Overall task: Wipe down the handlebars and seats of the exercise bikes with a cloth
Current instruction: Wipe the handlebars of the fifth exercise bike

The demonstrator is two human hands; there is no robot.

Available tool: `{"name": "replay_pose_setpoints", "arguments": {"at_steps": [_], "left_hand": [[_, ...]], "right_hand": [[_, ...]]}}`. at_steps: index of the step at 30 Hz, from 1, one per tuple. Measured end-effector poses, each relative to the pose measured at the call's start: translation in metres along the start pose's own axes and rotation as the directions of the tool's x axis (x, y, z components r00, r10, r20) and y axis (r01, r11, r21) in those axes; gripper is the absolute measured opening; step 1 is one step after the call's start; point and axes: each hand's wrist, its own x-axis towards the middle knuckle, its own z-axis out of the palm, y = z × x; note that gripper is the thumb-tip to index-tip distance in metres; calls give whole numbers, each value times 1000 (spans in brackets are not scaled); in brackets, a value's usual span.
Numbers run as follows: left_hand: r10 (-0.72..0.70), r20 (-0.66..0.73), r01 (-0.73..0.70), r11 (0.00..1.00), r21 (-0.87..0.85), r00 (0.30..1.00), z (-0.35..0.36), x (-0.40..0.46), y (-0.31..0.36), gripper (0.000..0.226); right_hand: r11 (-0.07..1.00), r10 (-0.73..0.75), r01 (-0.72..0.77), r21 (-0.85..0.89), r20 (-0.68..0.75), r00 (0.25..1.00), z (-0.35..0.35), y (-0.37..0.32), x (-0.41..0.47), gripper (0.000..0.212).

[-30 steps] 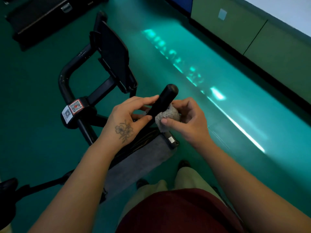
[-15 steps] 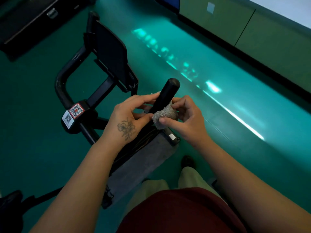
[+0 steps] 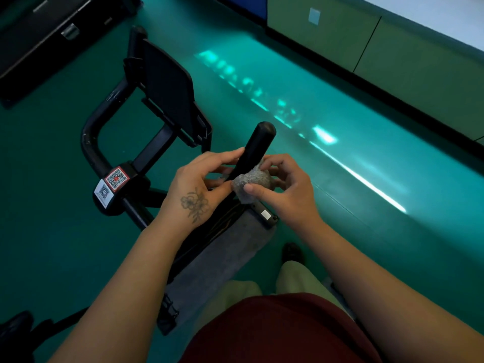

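1. Black handlebar grip (image 3: 255, 148), tilted, rounded end pointing up and away; taken as the landmark for everything below.
2. Grey cloth (image 3: 252, 183), bunched into a wad, pressed against the lower right side of that grip, just beneath its bare upper length.
3. Right hand (image 3: 284, 189) to the right of the grip, fingers curled round the cloth, thumb lying across the front of the wad (clamped on it, no gap visible).
4. Left hand (image 3: 200, 189) to the left of the grip, fingers fairly straight, fingertips (image 3: 234, 155) touching the grip's left side, thumb reaching in toward the cloth; flower tattoo on its back. Not closed round the grip as far as visible.
5. Black console panel (image 3: 167, 93) up and to the left of the grip, tilted, back face toward the camera.
6. Curved black handlebar tube (image 3: 90, 138) farther left of the grip, looping down to a clamp.
7. QR-code stickers (image 3: 111, 184), one red-bordered and one white, on that clamp, left of the grip and of the left hand.
8. Grey padded part (image 3: 222, 258) of the bike below the grip, running toward the person's legs.
9. Green floor (image 3: 340, 205) to the right of the grip, with a bright streak of reflected light.
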Motion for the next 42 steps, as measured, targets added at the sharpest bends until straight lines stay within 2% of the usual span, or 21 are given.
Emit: {"name": "replay_pose_setpoints", "arguments": {"at_steps": [6,11,15,19,24,30,33,38,42], "left_hand": [[-8,21,8,1000,24,1000,-5,-6,-7,57],[-13,18,12,998,54,1000,-8,-12,-11,48],[-27,36,23,996,89,999,-12,-15,-14,44],[-18,47,13,994,110,999,-16,-21,-15,44],[-24,50,18,993,119,998,-18,-26,-19,41],[-26,70,16,991,132,997,-21,-29,-22,46],[-31,66,22,992,123,997,-20,-28,-22,46],[-18,72,9,992,122,997,-21,-27,-23,47],[47,50,-56,977,203,998,-30,-30,-23,41]], "right_hand": [[1000,3,-4,-23,-43,999,1,-2,0,40],[996,-71,80,44,-177,982,-14,-18,7,42],[994,-90,99,52,-156,984,-7,-14,9,42],[994,-30,46,101,-156,987,13,-1,-2,41],[997,-6,15,74,-118,993,13,4,-6,40],[990,-82,108,95,-242,967,-5,-15,17,42],[988,-77,106,116,-227,971,-2,-16,19,42],[992,8,11,126,-146,989,19,2,-4,40],[995,50,-41,92,-101,994,24,11,-15,39]]}}
